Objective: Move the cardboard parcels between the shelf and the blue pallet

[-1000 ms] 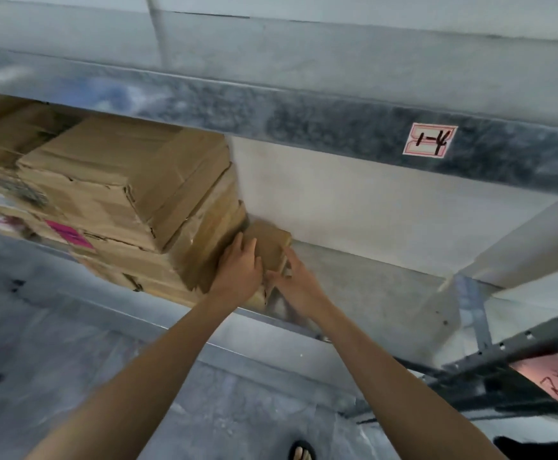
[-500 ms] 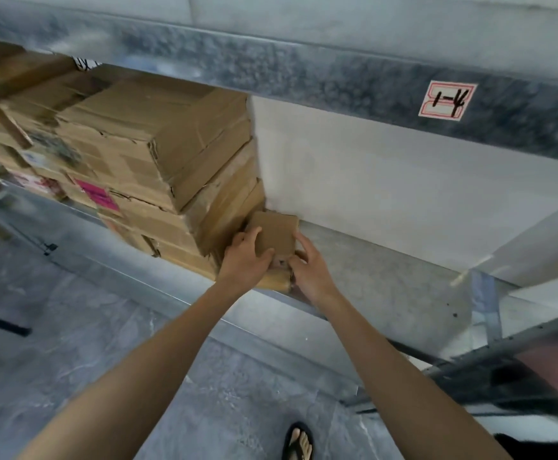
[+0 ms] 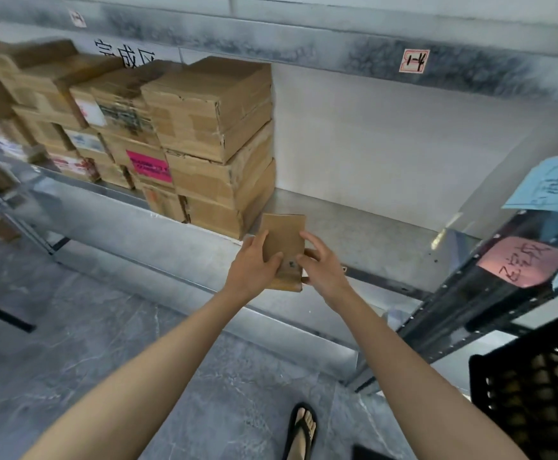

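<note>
A small flat cardboard parcel [image 3: 284,239] is held at the front edge of the grey metal shelf [image 3: 364,234], just right of a tall stack of cardboard parcels [image 3: 211,141]. My left hand [image 3: 254,263] grips its left side with the thumb across the front. On the right side, my right hand [image 3: 322,265] holds it with curled fingers. The parcel is tilted and sits clear of the stack. The blue pallet is not in view.
More cardboard parcels [image 3: 72,104] fill the shelf to the left. A dark shelf upright with pink [image 3: 519,262] and blue [image 3: 549,187] paper notes stands at right. A black crate [image 3: 536,386] is at the lower right. My sandalled foot [image 3: 301,429] is on the grey floor.
The small parcel has come away from the side of the stack toward the shelf's front edge, held in both hands. The view has pulled back, showing more of the shelf.
</note>
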